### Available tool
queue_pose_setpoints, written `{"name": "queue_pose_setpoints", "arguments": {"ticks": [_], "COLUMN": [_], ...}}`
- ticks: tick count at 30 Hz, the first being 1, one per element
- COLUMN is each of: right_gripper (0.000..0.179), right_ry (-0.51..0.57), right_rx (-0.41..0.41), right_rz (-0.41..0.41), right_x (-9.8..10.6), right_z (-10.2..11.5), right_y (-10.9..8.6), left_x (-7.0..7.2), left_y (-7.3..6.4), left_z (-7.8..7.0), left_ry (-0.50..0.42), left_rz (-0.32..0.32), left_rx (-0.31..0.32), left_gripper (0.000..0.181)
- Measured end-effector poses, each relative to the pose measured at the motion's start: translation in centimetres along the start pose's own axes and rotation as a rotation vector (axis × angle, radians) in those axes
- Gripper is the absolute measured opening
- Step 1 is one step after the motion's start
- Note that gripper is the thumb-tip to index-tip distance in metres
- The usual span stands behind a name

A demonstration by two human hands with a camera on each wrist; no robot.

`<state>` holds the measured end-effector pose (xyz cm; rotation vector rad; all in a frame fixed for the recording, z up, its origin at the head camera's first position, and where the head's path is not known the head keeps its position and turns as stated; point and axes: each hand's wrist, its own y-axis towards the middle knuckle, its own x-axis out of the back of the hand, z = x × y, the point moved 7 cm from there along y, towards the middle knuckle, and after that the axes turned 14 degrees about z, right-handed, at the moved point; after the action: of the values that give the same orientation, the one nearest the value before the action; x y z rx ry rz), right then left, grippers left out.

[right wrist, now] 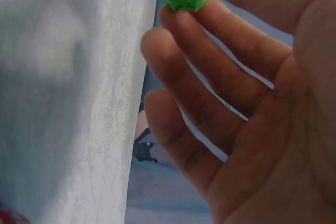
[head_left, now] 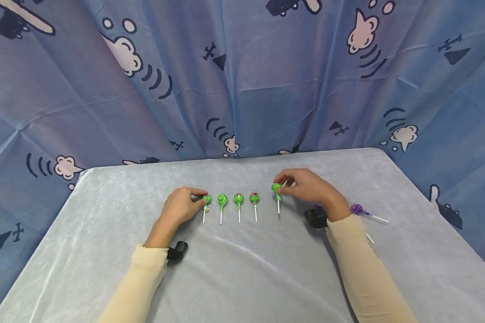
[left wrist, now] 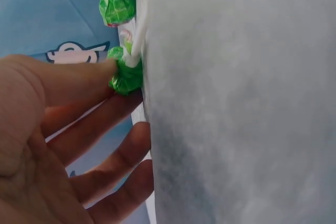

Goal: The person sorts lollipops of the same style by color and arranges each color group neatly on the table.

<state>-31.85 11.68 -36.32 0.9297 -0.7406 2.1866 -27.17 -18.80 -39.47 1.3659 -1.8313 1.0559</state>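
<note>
My left hand (head_left: pixel 180 205) pinches the head of the leftmost green lollipop (left wrist: pixel 127 77) between thumb and forefinger, its stick towards me. To its right, in a row, lie three more lollipops with green wrappers: one (head_left: pixel 222 200), another (head_left: pixel 238 200) and a third with red on top (head_left: pixel 254 198). Past the row's right end, my right hand (head_left: pixel 307 185) holds a further green lollipop (head_left: pixel 276 187) by its head with thumb and fingertips, the white stick pointing towards me. The other right fingers are loosely bent in the right wrist view.
Purple lollipops lie by my right forearm: one (head_left: pixel 357 209) in plain view, another (head_left: pixel 319 209) partly hidden behind the wrist camera (head_left: pixel 316 219). A pale cloth covers the table (head_left: pixel 242 278). Behind its far edge hangs a blue patterned curtain (head_left: pixel 266 112).
</note>
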Motion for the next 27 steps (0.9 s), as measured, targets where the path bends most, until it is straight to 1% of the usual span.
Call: {"name": "queue_pose_setpoints", "arguments": {"ticks": [13, 17, 27], "right_gripper": [0.024, 0.025, 0.024], "right_ry": [-0.046, -0.048, -0.043], "right_rx": [0.024, 0.013, 0.007], "right_rz": [0.037, 0.044, 0.074], "right_x": [-1.2, -1.4, -2.0], "right_z": [0.3, 0.2, -0.2], "right_y": [1.2, 1.4, 1.7], "left_x": [0.3, 0.3, 0.3], "left_y": [-0.1, -0.1, -0.2], "left_z": [-0.2, -0.2, -0.2], "left_ry": [0.012, 0.017, 0.015], "left_rz": [-0.023, -0.022, -0.019], "left_rx": [-0.021, -0.025, -0.013], "left_gripper": [0.029, 0.028, 0.027]}}
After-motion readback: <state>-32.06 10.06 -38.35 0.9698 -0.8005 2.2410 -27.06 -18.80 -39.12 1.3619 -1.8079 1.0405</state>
